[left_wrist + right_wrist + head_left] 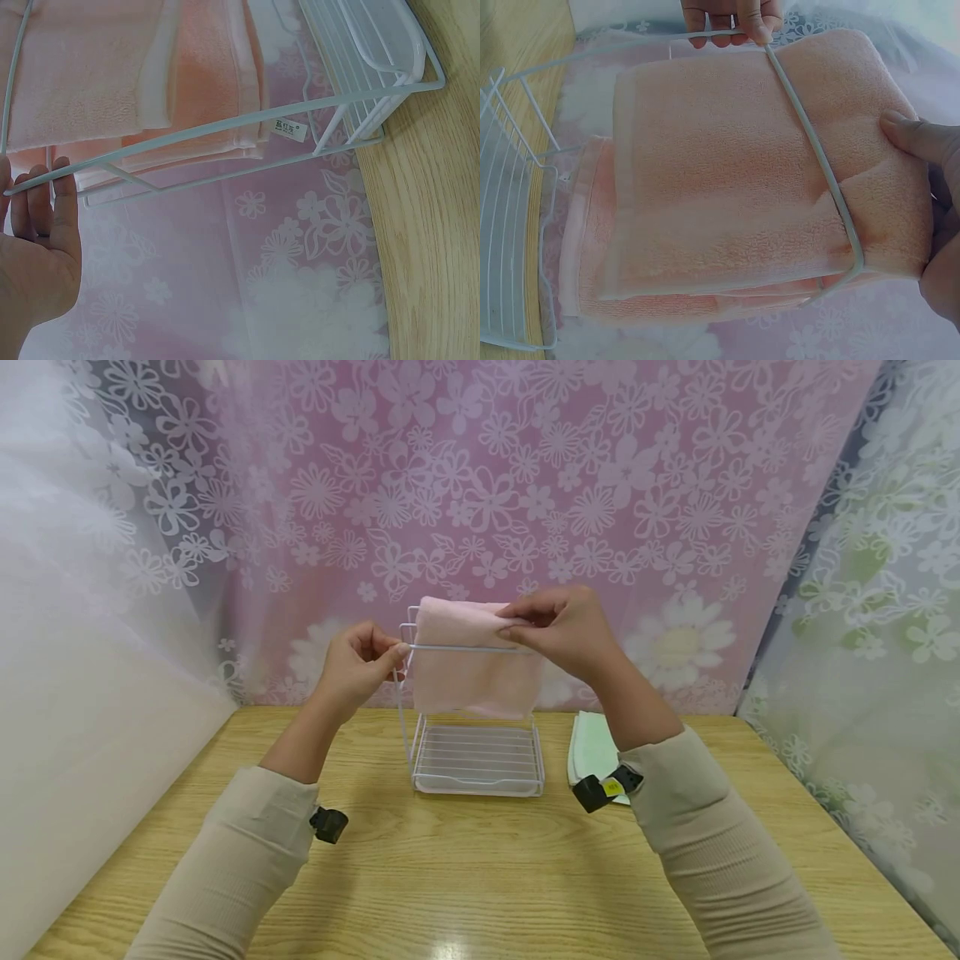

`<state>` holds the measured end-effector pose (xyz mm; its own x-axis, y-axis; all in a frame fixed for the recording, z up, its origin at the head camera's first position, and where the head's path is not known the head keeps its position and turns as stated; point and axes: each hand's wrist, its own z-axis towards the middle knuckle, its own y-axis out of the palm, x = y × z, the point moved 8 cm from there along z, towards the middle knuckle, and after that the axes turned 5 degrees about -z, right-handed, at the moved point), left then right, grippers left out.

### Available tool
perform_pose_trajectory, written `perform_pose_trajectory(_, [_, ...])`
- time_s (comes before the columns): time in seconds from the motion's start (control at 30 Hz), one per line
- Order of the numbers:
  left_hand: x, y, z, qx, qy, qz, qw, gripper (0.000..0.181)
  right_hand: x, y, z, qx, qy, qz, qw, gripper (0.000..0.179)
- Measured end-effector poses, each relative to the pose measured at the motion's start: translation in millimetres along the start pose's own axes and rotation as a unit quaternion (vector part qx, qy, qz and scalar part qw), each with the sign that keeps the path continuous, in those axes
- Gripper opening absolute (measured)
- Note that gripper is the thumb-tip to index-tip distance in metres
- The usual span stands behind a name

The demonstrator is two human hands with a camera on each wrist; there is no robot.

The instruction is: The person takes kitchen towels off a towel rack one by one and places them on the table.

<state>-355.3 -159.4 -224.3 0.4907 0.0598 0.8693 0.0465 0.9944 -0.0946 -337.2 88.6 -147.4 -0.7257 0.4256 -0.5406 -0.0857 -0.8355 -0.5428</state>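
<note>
A pink folded towel [476, 685] hangs over the upper bars of a white wire rack [478, 780], with one layer behind the front top bar. My right hand [567, 628] pinches the towel's top fold near its right end, thumb in front. At the rack's upper left corner, my left hand [354, 662] holds the white wire between thumb and fingers. In the right wrist view the towel [720, 172] drapes in two layers, and the front bar crosses its face. The left wrist view shows fingers of my left hand [45, 247] touching the wire.
A folded pale green cloth [591, 743] lies on the wooden table [450, 868], right of the rack and partly behind my right forearm. A flowered pink curtain [480, 485] stands behind the table, with pale sheets on both sides. The rack has a slatted lower shelf.
</note>
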Motion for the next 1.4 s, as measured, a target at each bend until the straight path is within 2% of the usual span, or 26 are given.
perform_pose_trajectory(0.27, [-0.1,0.0,0.3,0.004,-0.002,0.002,1.0,0.017,1,-3,-6.7,0.002,-0.002,0.021,0.9998,0.015])
perform_pose_trajectory(0.57, [-0.9,0.0,0.4,0.004,-0.002,-0.002,1.0,0.017,-5,-7,-12.4,0.008,-0.03,0.037,0.9988,0.014])
perform_pose_trajectory(0.8, [0.3,0.5,0.3,0.001,0.001,-0.005,1.0,0.018,-5,-11,-17.2,0.019,-0.034,0.033,0.9987,0.013])
perform_pose_trajectory(1.07, [0.5,0.6,-0.3,0.0,-0.001,-0.01,1.0,0.017,-7,-16,-23.0,0.03,-0.064,0.029,0.9971,0.015])
perform_pose_trajectory(1.4, [1.0,1.9,-1.1,-0.003,-0.004,-0.006,1.0,0.018,2,-28,-33.9,0.042,-0.039,0.054,0.9969,0.015])
